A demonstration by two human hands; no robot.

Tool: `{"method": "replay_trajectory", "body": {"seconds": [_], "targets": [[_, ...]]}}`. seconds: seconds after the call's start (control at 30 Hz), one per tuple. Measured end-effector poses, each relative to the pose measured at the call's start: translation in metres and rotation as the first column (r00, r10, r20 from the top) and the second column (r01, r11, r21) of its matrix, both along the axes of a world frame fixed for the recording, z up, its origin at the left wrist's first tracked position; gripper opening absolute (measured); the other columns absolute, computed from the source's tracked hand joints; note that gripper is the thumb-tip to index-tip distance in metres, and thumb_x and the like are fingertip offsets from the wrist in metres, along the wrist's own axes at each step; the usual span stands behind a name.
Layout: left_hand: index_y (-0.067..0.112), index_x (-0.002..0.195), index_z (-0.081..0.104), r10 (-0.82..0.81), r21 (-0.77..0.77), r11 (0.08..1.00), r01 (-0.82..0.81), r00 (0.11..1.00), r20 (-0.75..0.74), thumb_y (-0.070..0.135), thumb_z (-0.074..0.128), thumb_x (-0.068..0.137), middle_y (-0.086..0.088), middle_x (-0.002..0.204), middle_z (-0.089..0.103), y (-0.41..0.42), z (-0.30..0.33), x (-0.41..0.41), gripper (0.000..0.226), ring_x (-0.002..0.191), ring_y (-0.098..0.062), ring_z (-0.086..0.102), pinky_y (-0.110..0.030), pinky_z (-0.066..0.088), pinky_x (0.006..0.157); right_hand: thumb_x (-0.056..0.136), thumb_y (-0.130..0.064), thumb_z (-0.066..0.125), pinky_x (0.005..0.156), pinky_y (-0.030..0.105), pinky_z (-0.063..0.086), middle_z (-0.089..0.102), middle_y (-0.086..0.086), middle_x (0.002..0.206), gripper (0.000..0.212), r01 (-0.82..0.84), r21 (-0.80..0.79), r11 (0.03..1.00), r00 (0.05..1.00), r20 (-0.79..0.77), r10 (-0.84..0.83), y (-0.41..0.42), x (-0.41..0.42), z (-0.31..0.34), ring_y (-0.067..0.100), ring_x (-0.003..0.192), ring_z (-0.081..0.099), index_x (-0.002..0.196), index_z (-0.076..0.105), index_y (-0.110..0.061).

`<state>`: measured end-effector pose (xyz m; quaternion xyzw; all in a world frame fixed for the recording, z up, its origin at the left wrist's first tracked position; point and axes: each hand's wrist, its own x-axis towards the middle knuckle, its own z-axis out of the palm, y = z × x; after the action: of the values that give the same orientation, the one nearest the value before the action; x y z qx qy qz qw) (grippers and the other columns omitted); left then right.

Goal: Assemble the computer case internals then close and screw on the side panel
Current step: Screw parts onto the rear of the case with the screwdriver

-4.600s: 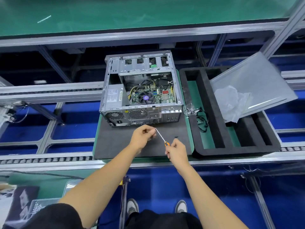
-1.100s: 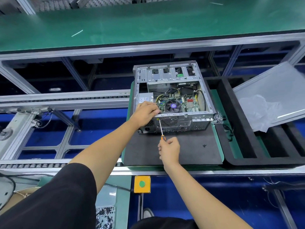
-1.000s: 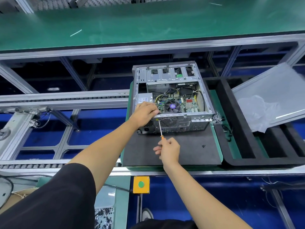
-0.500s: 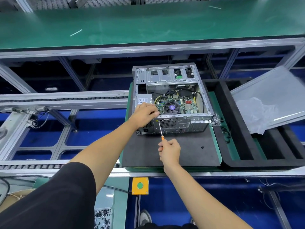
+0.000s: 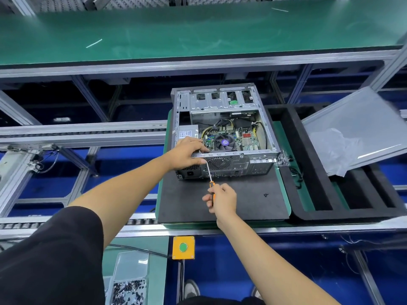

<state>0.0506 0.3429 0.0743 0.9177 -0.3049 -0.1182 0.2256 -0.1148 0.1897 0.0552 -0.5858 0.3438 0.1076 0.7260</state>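
An open grey computer case (image 5: 240, 164) lies on a black mat (image 5: 242, 203), its motherboard and CPU fan (image 5: 225, 143) showing. My left hand (image 5: 187, 154) grips the case's rear top edge beside the power supply (image 5: 187, 134). My right hand (image 5: 222, 200) holds the orange handle of a thin screwdriver (image 5: 209, 172). The shaft slants up to the rear panel just under my left hand. The tip is hidden there. The grey side panel (image 5: 356, 126) leans on the black foam tray (image 5: 343, 194) at the right.
A small black screw (image 5: 266, 195) lies on the mat's right part. A crumpled plastic bag (image 5: 337, 148) lies against the side panel. Black cables (image 5: 295, 175) sit in the tray's left slot. An orange box with a green button (image 5: 183, 247) and a bin of screws (image 5: 128, 289) are below the conveyor.
My right hand's fingers have shifted round the screwdriver handle while the shaft stays against the rear panel. My left hand stays on the case's edge. Earlier both hands held the screwdriver over the mat.
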Motion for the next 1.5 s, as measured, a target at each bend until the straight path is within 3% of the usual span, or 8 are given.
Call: {"method": "replay_trajectory", "body": {"seconds": [0.27,0.57,0.73,0.97,1.13,1.27,1.37,1.5], "targets": [[0.026,0.133,0.061,-0.004,0.025,1.000,0.003,1.000,0.029,0.043,0.069,0.093,-0.002,0.143,0.054,0.000,-0.003,0.001,0.044,0.145,-0.020,0.032,-0.044,0.021,0.119,0.096,-0.011,0.048,0.036,0.020,0.029,0.071,0.013,0.065,0.020,-0.021,0.088,0.996,0.999,-0.046,0.025,0.002,0.000,0.000,0.015,0.039,0.048,0.091,0.065,-0.001],[0.021,0.132,0.061,-0.035,0.018,0.999,0.034,0.995,0.096,0.040,0.065,0.097,0.002,0.136,0.057,0.001,-0.004,-0.001,0.040,0.137,-0.022,0.038,-0.037,0.018,0.114,0.099,-0.014,0.048,0.038,0.021,0.026,0.053,0.005,0.058,0.019,-0.057,-0.070,0.996,0.998,0.029,0.059,0.000,0.000,0.003,0.012,0.040,0.035,0.080,0.052,-0.010],[0.020,0.131,0.062,-0.046,0.024,0.999,0.043,0.990,0.137,0.040,0.064,0.098,0.004,0.133,0.059,0.001,-0.004,-0.002,0.039,0.134,-0.021,0.041,-0.035,0.018,0.112,0.098,-0.013,0.059,0.036,0.022,0.028,0.060,0.007,0.063,0.015,-0.011,-0.072,0.997,0.999,0.042,0.014,0.003,-0.001,0.002,0.010,0.038,0.039,0.090,0.046,-0.011],[0.021,0.131,0.061,-0.049,0.034,0.998,0.044,0.986,0.157,0.039,0.062,0.099,0.005,0.129,0.060,0.000,-0.005,-0.003,0.037,0.133,-0.020,0.043,-0.039,0.021,0.113,0.102,-0.019,0.050,0.034,0.019,0.035,0.075,0.012,0.068,0.020,0.057,-0.017,0.998,0.998,0.024,-0.056,0.010,0.002,-0.001,0.017,0.041,0.059,0.086,0.056,-0.008],[0.020,0.130,0.061,-0.052,0.039,0.998,0.046,0.983,0.178,0.038,0.061,0.100,0.005,0.126,0.061,-0.001,-0.006,-0.004,0.035,0.131,-0.021,0.043,-0.035,0.021,0.109,0.094,-0.021,0.060,0.046,0.028,0.035,0.066,0.003,0.066,0.015,0.073,-0.135,0.988,0.997,0.004,-0.073,0.012,0.004,-0.003,0.015,0.048,0.046,0.082,0.056,-0.013],[0.019,0.130,0.061,-0.054,0.042,0.998,0.047,0.982,0.183,0.038,0.061,0.100,0.004,0.130,0.061,-0.001,-0.006,-0.004,0.035,0.133,-0.021,0.042,-0.035,0.021,0.109,0.097,-0.020,0.058,0.038,0.023,0.036,0.066,0.005,0.056,0.016,0.052,-0.147,0.988,0.999,0.005,-0.052,0.011,0.003,-0.001,0.015,0.039,0.051,0.087,0.055,-0.008],[0.019,0.131,0.060,-0.061,0.056,0.997,0.052,0.982,0.178,0.037,0.062,0.099,0.002,0.131,0.061,-0.001,-0.005,-0.004,0.037,0.133,-0.021,0.042,-0.035,0.021,0.109,0.099,-0.022,0.049,0.037,0.022,0.034,0.069,0.011,0.056,0.022,0.021,0.002,1.000,0.995,-0.100,-0.021,0.013,0.007,0.005,0.018,0.037,0.055,0.090,0.061,-0.006],[0.019,0.131,0.060,-0.054,0.054,0.998,0.045,0.984,0.173,0.037,0.064,0.098,0.003,0.130,0.061,-0.002,-0.005,-0.004,0.038,0.131,-0.021,0.042,-0.038,0.022,0.111,0.095,-0.020,0.051,0.036,0.018,0.022,0.055,0.002,0.052,0.018,0.045,0.125,0.991,0.987,-0.157,-0.025,0.014,0.010,0.012,0.011,0.034,0.032,0.085,0.060,-0.007]]}}
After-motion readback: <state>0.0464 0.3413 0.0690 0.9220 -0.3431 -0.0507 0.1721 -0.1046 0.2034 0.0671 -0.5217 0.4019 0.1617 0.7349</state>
